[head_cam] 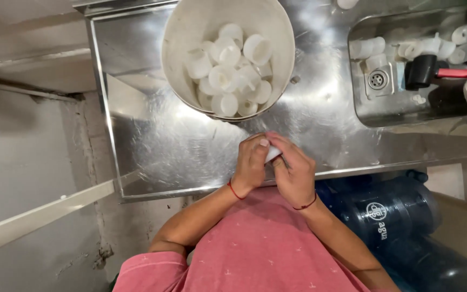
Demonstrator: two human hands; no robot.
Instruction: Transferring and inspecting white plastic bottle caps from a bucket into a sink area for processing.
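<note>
Steel bench carries a far bucket of white caps. We clamp left hand and right hand grip together on one white cap.

A small white plastic cap, mostly hidden, sits pinched between the fingers of both hands, only its pale edge showing between the thumbs.
</note>
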